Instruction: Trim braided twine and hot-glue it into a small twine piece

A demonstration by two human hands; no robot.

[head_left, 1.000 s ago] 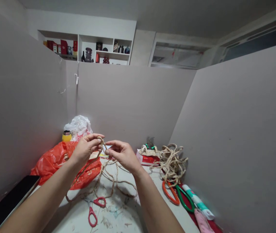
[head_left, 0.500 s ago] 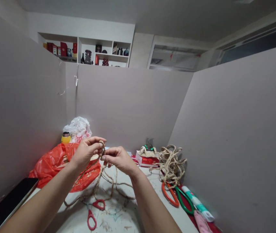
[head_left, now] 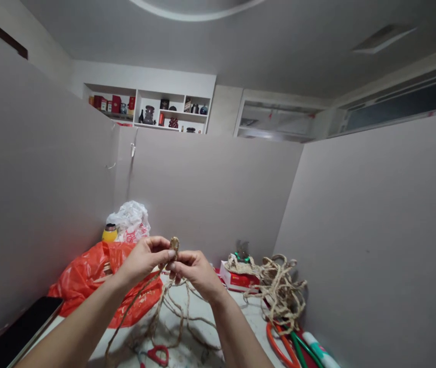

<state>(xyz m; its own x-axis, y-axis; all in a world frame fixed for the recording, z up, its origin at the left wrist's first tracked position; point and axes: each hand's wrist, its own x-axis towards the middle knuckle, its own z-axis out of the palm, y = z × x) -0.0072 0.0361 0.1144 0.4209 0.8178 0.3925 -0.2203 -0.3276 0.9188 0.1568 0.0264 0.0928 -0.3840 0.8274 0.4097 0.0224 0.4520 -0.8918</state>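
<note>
My left hand (head_left: pixel 144 259) and my right hand (head_left: pixel 194 269) meet above the white table (head_left: pixel 248 317), fingers pinched together on a small knot of tan jute twine (head_left: pixel 174 243). Loose strands of the same twine (head_left: pixel 172 312) hang from the knot and trail in loops over the table. Small red-handled scissors (head_left: pixel 158 354) lie under the strands near the bottom edge, partly cut off.
Grey partition walls close in left, back and right. A red plastic bag (head_left: pixel 95 273), a white bag (head_left: pixel 129 221) and a yellow jar (head_left: pixel 110 233) sit back left. A tangled twine heap (head_left: pixel 279 286), a red box (head_left: pixel 239 278), orange and green scissors (head_left: pixel 283 345) lie right. A dark phone (head_left: pixel 19 335) lies left.
My hands have come together, both now pinching the knot. The camera has tilted upward, so the table and scissors sit lower in view.
</note>
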